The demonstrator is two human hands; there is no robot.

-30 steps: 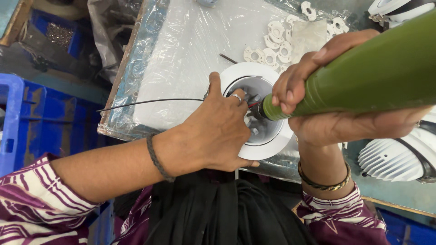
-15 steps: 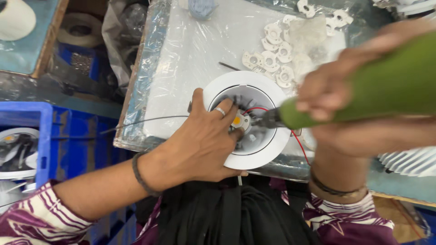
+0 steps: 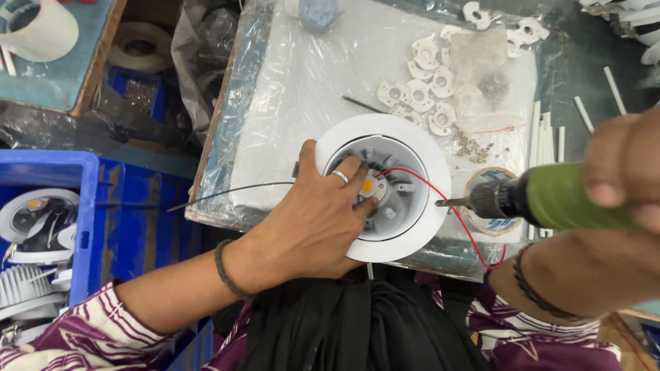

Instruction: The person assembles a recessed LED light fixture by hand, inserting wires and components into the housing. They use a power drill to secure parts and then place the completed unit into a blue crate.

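Head view, looking straight down on a white round downlight housing (image 3: 405,233) at the near edge of the desk (image 3: 302,82), on a plastic-wrapped white board. Open side up, grey inside, a small yellow LED chip (image 3: 368,185) at its centre. Red wire (image 3: 457,216) running from the chip over the rim and down past the desk edge; thin black wire (image 3: 234,190) trailing off to the left.

Left hand (image 3: 313,220) spread over the housing's left rim, fingers (image 3: 354,172) pressing down inside beside the chip, ring on one finger, dark band at the wrist. Grasping nothing outright, steadying the housing against the desk.

Right hand (image 3: 629,185) clenched around a green electric screwdriver (image 3: 550,199), partly blurred at the frame's right edge. Screwdriver lying level, bit tip just beside the housing's right rim, outside it, above a roll of tape (image 3: 489,203).

Further back on the board: a heap of small white plastic brackets (image 3: 426,93), a clear bag of screws (image 3: 488,86), loose screws (image 3: 471,145) scattered near it. White tubes (image 3: 546,141) upright along the board's right side.

Left of the desk, a blue crate (image 3: 89,206) holding more fittings (image 3: 38,216) with finned grey heat sinks. Striped purple-and-white sleeves and a black cloth (image 3: 357,323) at the bottom.
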